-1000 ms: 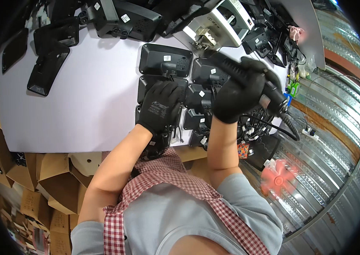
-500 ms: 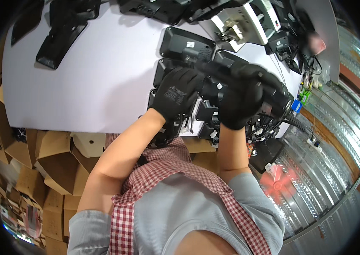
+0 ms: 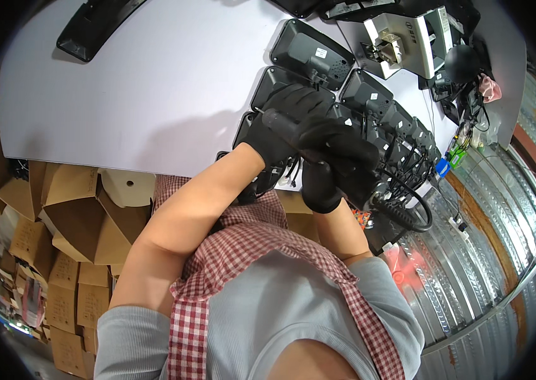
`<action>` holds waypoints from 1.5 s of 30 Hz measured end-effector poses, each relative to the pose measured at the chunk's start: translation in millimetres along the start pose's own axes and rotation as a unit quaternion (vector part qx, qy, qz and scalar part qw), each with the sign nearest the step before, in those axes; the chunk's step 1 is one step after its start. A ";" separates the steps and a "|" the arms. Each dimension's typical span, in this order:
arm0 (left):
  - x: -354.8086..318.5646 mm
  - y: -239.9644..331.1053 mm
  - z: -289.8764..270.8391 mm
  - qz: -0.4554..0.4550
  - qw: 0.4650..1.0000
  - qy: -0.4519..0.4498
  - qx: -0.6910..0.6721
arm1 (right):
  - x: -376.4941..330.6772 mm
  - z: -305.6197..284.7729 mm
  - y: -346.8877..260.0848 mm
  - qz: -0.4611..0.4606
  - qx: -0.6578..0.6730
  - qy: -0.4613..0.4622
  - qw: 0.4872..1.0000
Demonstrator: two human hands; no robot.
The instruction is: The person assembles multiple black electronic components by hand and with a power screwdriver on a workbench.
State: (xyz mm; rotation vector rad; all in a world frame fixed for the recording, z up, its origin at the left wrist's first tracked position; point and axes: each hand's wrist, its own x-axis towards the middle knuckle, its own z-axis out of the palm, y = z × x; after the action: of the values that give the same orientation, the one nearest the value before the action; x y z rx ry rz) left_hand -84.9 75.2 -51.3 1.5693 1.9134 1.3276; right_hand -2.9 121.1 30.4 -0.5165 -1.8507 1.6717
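My right hand (image 3: 339, 147), in a black glove, is wrapped round a black corded electric screwdriver (image 3: 279, 124). Its thin bit points left, across and above the back of my other hand. My left hand (image 3: 298, 99), also gloved in black, is over a black plastic device housing (image 3: 272, 80). The left fingers are bent and close together; their tips are hidden, so anything between them cannot be made out. Several similar housings lie in rows around both hands, among them one at the far end (image 3: 311, 52) with a white label and one to the right (image 3: 367, 94).
A white metal fixture (image 3: 410, 41) stands at the back right of the white table (image 3: 154, 76). A long black casing (image 3: 94, 31) lies at the far left. Cardboard boxes (image 3: 71, 196) stand below the table's near edge. The screwdriver's cable (image 3: 429, 215) loops at the right.
The screwdriver has swung round with my right hand, and its bit now crosses above my left hand. The view has shifted, so the fixture and housings appear farther right.
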 end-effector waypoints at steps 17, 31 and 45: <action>-3.1 -5.1 7.2 -0.016 0.998 -0.018 0.055 | 20.1 23.1 -17.6 -0.105 -0.033 -0.187 0.976; 2.7 0.8 6.1 -0.031 0.997 -0.046 0.044 | 20.2 14.6 -14.0 -0.138 -0.009 -0.225 0.964; 7.6 -1.8 10.4 -0.017 0.999 -0.033 0.022 | 4.7 0.8 -15.9 -0.054 0.053 -0.024 0.997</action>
State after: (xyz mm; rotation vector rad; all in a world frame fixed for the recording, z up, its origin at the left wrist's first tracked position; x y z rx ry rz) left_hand -80.8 86.7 -55.9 1.5732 1.9327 1.2115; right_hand -5.4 121.3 46.8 -0.3303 -1.7792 1.7124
